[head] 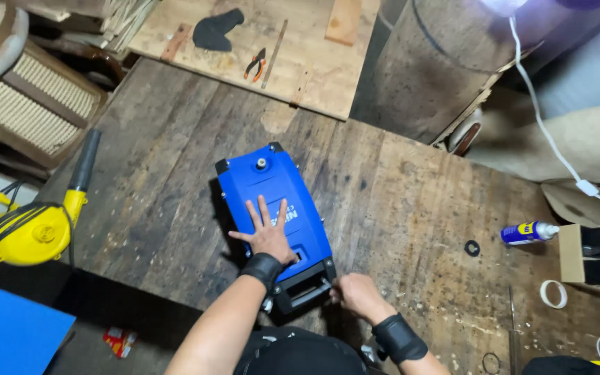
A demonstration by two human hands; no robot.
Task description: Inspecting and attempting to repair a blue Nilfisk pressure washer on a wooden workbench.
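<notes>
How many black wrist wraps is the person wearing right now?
2: one black wrist wrap on the left hand lying flat on the blue machine, one behind the right hand at the machine's near corner.

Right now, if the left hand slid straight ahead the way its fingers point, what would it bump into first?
Probably the small round knob near the far end of the blue machine case; the left hand lies flat on that case, fingers pointing up it.

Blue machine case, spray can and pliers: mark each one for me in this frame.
blue machine case (272, 184), head view, on its flat top panel above the left hand.
spray can (526, 232), head view, on the middle of its blue body.
pliers (255, 64), head view, on the orange handles.
</notes>
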